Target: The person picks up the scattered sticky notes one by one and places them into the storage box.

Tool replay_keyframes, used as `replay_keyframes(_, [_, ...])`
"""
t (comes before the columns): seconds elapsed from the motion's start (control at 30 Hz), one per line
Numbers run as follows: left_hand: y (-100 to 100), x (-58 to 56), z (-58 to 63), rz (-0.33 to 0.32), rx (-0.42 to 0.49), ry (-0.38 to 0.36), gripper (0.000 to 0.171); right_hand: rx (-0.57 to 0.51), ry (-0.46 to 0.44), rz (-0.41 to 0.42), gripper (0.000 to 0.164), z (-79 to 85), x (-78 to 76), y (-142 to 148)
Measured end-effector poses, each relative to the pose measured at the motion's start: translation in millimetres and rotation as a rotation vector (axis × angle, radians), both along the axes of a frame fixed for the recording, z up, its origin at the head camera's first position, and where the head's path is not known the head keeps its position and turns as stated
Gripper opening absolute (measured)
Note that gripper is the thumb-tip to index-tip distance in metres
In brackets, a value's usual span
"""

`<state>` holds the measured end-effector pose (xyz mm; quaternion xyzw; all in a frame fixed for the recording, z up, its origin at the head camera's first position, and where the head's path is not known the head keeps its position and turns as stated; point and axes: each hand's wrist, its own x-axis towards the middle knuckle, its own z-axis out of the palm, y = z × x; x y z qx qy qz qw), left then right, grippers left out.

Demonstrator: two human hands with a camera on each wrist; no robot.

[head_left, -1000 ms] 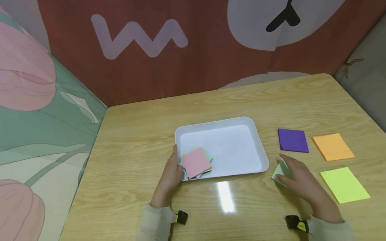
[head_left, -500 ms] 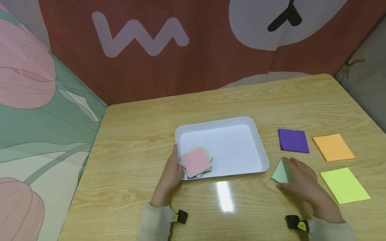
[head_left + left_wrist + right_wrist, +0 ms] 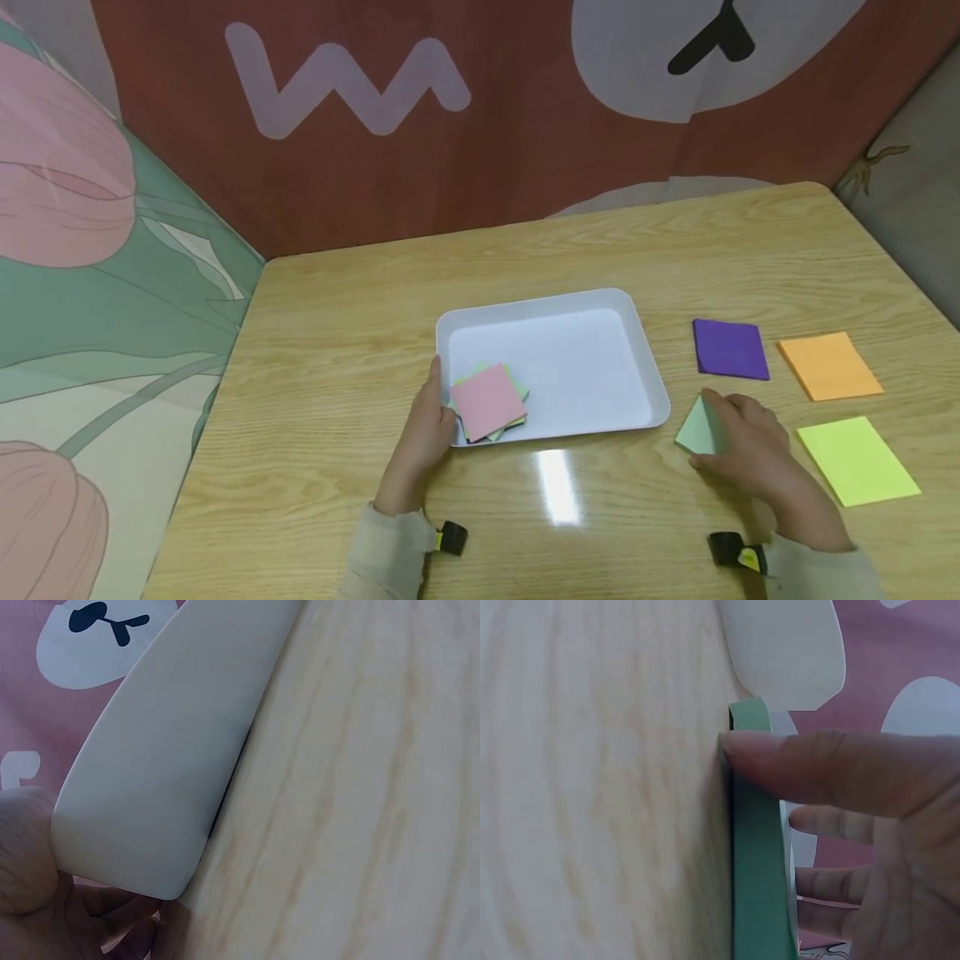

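A white tray (image 3: 570, 375) lies on the wooden table, and my left hand (image 3: 427, 425) grips its left end. In the left wrist view the fingers (image 3: 112, 922) curl under the tray's corner. Inside the tray's near left part sits a small pile of sticky notes with a pink one (image 3: 489, 402) on top and green edges showing below. To the right of the tray, my right hand (image 3: 750, 442) pinches a pale green sticky note pad (image 3: 699, 429) between thumb and fingers. The right wrist view has the thumb (image 3: 780, 765) against the pad's near edge, close over the table; my palm hides part of the pad.
Right of the tray lie a purple pad (image 3: 729, 350), an orange pad (image 3: 828, 367) and a yellow-green pad (image 3: 857, 461), the last beside my right wrist. Printed cloth (image 3: 420, 183) hangs behind the table (image 3: 337, 350) and along its left side.
My right thumb has slid down to the green pad's near edge and the fingers have spread slightly, so more of the pad shows. My left hand and the tray have stayed put.
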<state>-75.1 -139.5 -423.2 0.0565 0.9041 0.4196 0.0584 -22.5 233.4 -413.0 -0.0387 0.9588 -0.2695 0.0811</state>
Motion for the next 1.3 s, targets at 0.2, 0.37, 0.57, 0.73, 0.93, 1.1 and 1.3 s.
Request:
replay_keyframes(0.2, [-0.2, -0.2, -0.1, 0.002, 0.007, 0.0, 0.068, 0.023, 0.017, 0.005, 0.084, 0.1, 0.2, -0.4])
replay_keyframes(0.37, [0.0, -0.8, -0.1, 0.002, 0.011, -0.002, 0.069, 0.03, 0.039, 0.005, 0.083, -0.1, -0.6, -1.2])
replay_keyframes(0.57, [-0.1, -0.6, -0.3, 0.004, 0.013, -0.008, 0.069, 0.033, 0.098, 0.002, 0.084, 1.6, -1.6, -3.4])
replay_keyframes(0.73, [0.2, -0.7, 0.6, 0.007, 0.015, -0.01, 0.068, 0.015, 0.145, -0.007, 0.085, 2.7, -2.1, -6.3])
replay_keyframes(0.93, [0.3, -0.4, 1.2, 0.002, 0.019, -0.003, 0.067, -0.001, 0.176, -0.034, 0.085, 6.3, -3.9, -9.4])
replay_keyframes(1.1, [0.2, -0.2, 0.3, 0.009, 0.025, -0.012, 0.067, -0.029, 0.172, -0.052, 0.086, 10.7, -4.1, -11.1])
replay_keyframes(1.3, [0.7, 0.3, 0.4, 0.012, 0.051, -0.019, 0.068, -0.038, 0.18, -0.054, 0.087, 14.3, -3.2, -11.3])
